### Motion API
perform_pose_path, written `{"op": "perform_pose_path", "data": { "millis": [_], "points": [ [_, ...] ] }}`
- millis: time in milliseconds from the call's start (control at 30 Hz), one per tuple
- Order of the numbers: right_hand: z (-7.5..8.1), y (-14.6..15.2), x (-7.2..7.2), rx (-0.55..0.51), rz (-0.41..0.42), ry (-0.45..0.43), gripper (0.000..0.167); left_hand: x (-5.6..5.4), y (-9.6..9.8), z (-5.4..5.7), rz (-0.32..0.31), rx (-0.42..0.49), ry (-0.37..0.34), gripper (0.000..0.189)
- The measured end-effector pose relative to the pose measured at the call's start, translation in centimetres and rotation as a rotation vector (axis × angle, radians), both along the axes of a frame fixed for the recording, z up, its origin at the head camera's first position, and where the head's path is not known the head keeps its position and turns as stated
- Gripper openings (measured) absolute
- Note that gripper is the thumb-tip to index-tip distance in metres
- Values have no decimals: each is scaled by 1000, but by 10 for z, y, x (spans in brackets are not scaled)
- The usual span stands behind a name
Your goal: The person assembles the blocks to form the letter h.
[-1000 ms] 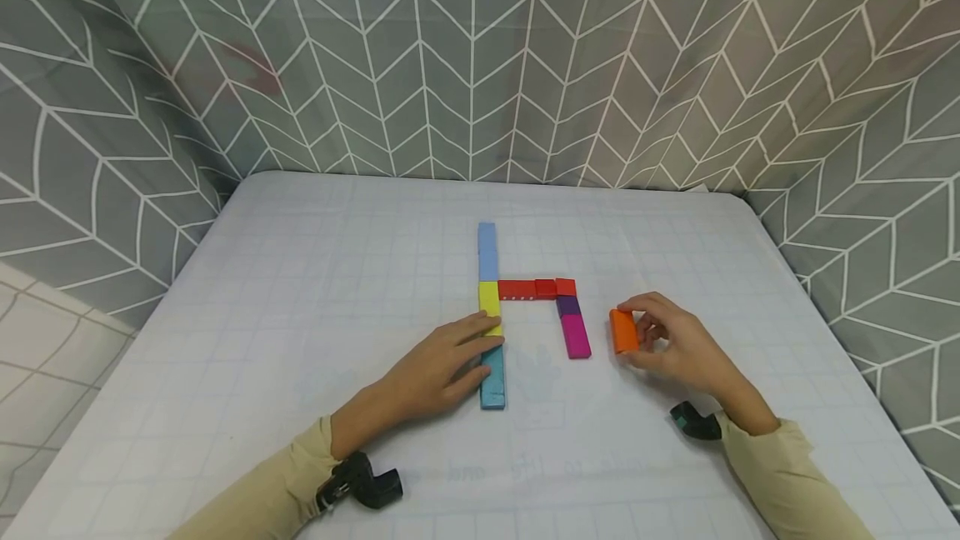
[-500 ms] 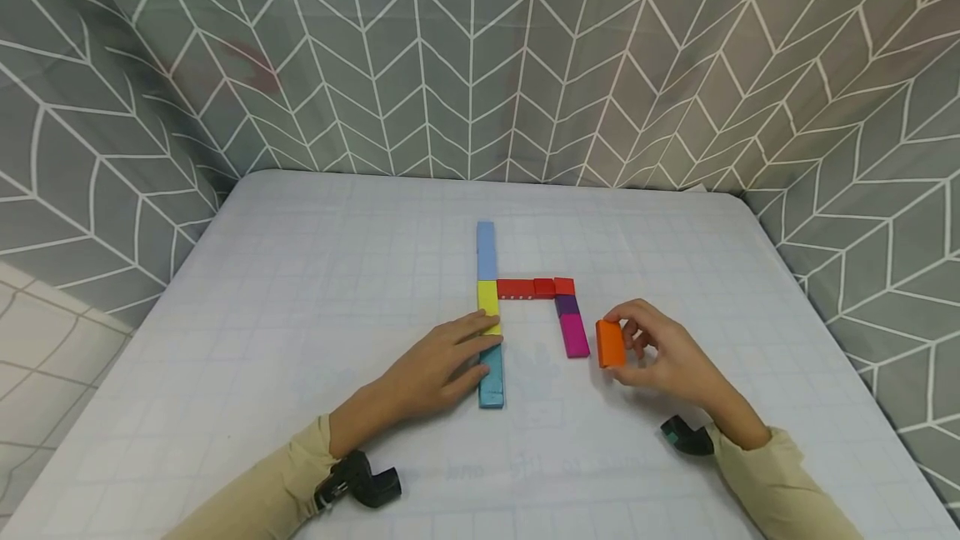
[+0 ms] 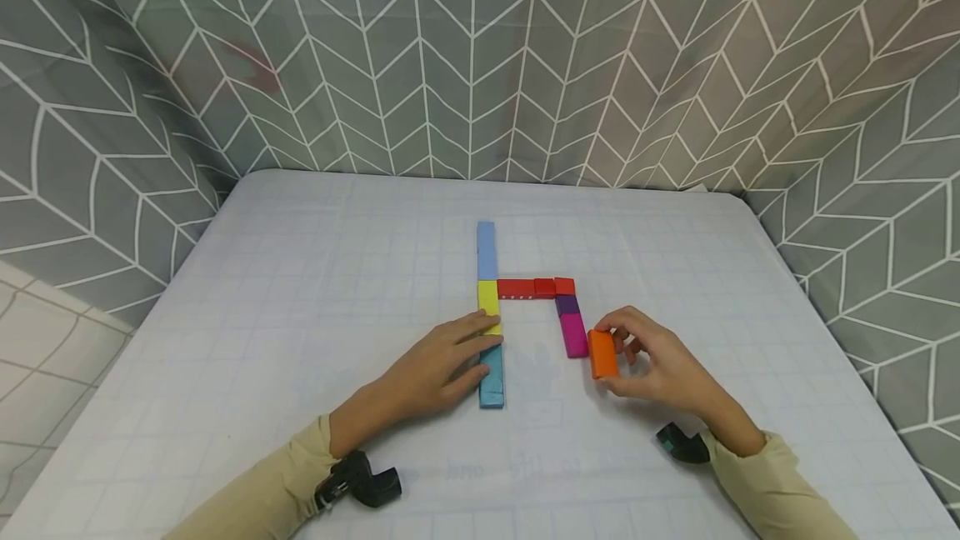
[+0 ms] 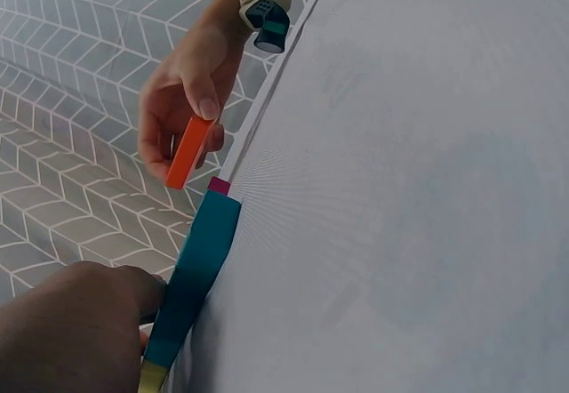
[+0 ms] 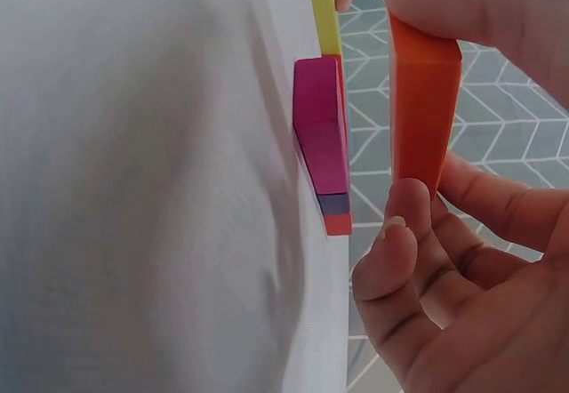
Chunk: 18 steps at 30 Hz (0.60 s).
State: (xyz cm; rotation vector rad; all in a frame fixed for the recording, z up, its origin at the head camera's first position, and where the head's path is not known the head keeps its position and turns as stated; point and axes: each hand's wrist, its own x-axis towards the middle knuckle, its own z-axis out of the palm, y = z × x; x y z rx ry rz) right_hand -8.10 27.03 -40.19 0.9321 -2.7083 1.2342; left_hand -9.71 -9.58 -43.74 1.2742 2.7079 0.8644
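My right hand [image 3: 651,361] pinches an orange block [image 3: 603,354] by its two ends, between thumb and fingers. In the right wrist view that orange block [image 5: 425,108] stands off the tabletop. Just left of it in the head view lies a magenta block [image 3: 574,335], below a dark purple block [image 3: 567,305]. My left hand [image 3: 438,365] rests with extended fingers over a column of blocks, touching the yellow block [image 3: 488,296] and the teal block [image 3: 492,377]. A light blue block [image 3: 487,251] tops the column. Red blocks [image 3: 525,289] run right from it.
The white gridded tabletop [image 3: 337,257] lies beneath everything. A grey curtain [image 3: 450,65] with white chevron lines hangs behind its far edge. Black wrist cameras [image 3: 367,482] sit on both wrists. Floor tiles [image 3: 45,357] show at the left.
My right hand has carried the orange block left and nearer to me, beside the magenta block's lower end. The left hand has stayed in place on the column.
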Motion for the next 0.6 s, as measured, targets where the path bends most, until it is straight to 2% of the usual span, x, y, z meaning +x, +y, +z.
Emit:
{"op": "perform_pose_path", "data": {
  "millis": [600],
  "points": [
    [-5,-10,5,20,57,2,67,0,0,0,-7,12,10,50]
  ]
}}
